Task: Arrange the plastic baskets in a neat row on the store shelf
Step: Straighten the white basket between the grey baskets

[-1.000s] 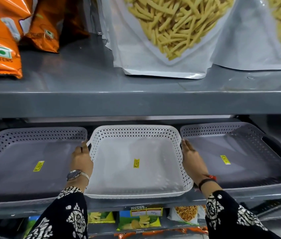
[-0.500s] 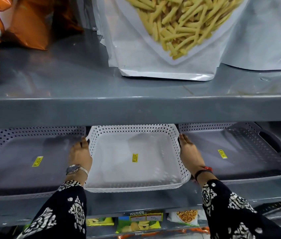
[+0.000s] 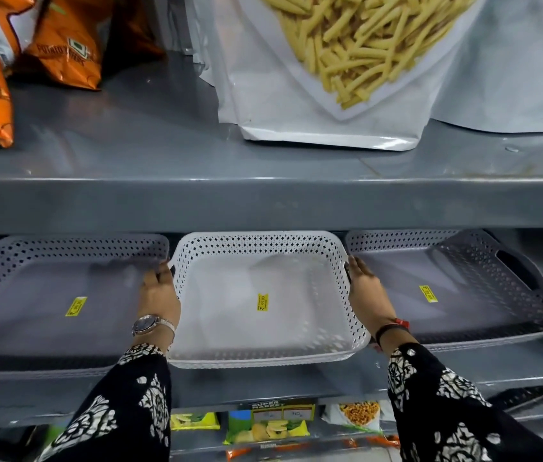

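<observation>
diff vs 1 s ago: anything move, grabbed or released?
The white basket has gone slightly deeper into the shelf, its back rim now under the upper shelf's edge. Left hand and right hand stay on its sides. Both grey baskets unchanged.

Bright overhead light; glare on upper shelf [image 3: 163, 155]; lower tier shadowed; edges bowed, soft.

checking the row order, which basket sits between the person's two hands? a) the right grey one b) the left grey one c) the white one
c, the white basket sits in the middle with the left hand and right hand against its sides.
</observation>
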`<state>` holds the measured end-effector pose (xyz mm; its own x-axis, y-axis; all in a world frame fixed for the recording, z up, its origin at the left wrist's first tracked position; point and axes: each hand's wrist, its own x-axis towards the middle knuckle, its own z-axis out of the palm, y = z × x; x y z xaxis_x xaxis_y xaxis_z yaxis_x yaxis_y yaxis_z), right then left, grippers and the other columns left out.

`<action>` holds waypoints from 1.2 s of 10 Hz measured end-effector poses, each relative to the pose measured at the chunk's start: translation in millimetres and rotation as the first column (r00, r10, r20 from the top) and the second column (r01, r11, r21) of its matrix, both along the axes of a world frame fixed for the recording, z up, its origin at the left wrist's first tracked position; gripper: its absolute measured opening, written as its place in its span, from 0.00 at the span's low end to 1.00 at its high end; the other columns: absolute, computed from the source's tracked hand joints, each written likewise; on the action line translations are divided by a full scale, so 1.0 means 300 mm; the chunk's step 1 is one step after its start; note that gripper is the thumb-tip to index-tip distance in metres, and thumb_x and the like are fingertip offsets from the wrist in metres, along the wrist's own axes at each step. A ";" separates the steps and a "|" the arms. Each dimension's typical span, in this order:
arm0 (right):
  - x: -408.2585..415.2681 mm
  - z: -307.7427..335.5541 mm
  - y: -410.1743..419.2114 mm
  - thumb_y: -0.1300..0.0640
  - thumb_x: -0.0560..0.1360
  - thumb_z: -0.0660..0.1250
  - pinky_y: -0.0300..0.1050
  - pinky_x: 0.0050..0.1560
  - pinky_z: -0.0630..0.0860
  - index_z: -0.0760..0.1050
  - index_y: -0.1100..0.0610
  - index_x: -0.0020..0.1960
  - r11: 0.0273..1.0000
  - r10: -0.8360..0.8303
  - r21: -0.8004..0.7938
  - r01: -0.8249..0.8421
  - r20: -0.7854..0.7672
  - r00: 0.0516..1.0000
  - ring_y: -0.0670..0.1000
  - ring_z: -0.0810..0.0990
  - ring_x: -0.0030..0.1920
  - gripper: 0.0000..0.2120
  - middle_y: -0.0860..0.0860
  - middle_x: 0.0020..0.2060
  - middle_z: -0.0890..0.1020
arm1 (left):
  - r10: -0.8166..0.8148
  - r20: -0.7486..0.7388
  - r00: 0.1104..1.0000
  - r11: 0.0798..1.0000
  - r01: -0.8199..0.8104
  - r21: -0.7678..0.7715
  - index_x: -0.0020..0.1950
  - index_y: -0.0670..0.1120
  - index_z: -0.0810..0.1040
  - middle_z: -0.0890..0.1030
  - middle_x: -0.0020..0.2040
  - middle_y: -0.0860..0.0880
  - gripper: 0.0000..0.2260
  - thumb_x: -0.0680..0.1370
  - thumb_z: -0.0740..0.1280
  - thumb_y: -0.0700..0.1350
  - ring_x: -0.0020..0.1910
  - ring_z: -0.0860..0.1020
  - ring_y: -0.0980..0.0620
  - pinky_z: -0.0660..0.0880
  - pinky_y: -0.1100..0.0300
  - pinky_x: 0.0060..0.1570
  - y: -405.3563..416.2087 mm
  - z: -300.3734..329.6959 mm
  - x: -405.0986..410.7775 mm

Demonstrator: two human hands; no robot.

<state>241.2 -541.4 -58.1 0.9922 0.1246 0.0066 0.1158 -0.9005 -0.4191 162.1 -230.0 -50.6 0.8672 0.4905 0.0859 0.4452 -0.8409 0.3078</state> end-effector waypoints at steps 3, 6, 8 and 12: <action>-0.067 -0.008 -0.015 0.76 0.69 0.48 0.58 0.65 0.70 0.55 0.62 0.72 0.999 0.008 0.044 -0.009 0.007 1.000 0.62 0.69 0.66 0.32 0.57 0.74 0.59 | 0.055 -0.076 0.996 0.994 -0.062 -0.091 0.75 0.39 0.56 0.66 0.68 0.31 0.27 0.76 0.58 0.30 0.64 0.69 0.34 0.69 0.44 0.62 -0.011 -0.003 -0.062; -0.106 -0.008 -0.025 0.77 0.68 0.47 0.56 0.67 0.68 0.54 0.62 0.72 0.999 -0.013 0.048 0.012 0.018 1.000 0.60 0.66 0.69 0.33 0.58 0.74 0.59 | 0.054 -0.090 0.995 0.994 -0.062 -0.094 0.74 0.40 0.57 0.66 0.67 0.31 0.27 0.76 0.59 0.29 0.64 0.69 0.33 0.69 0.44 0.63 -0.016 -0.013 -0.082; -0.109 -0.017 -0.037 0.76 0.69 0.48 0.52 0.69 0.66 0.55 0.63 0.72 0.998 -0.002 0.067 -0.001 0.037 0.999 0.59 0.65 0.70 0.32 0.59 0.73 0.61 | 0.034 -0.046 0.998 0.995 -0.038 -0.094 0.74 0.38 0.58 0.69 0.63 0.31 0.23 0.79 0.55 0.32 0.59 0.72 0.33 0.73 0.42 0.58 -0.021 -0.014 -0.097; -0.097 -0.031 -0.046 0.76 0.71 0.50 0.50 0.70 0.62 0.58 0.65 0.71 0.997 0.011 0.080 -0.018 0.084 0.996 0.60 0.65 0.70 0.29 0.62 0.71 0.64 | 0.008 -0.125 0.992 1.000 -0.006 0.018 0.76 0.40 0.53 0.68 0.65 0.35 0.25 0.79 0.55 0.33 0.61 0.72 0.37 0.73 0.50 0.59 -0.024 0.005 -0.106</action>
<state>212.0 -555.2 -67.3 0.9858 0.1350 0.1001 0.1666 -0.8621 -0.4786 130.3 -237.1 -49.0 0.8683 0.4958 -0.0146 0.4849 -0.8425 0.2347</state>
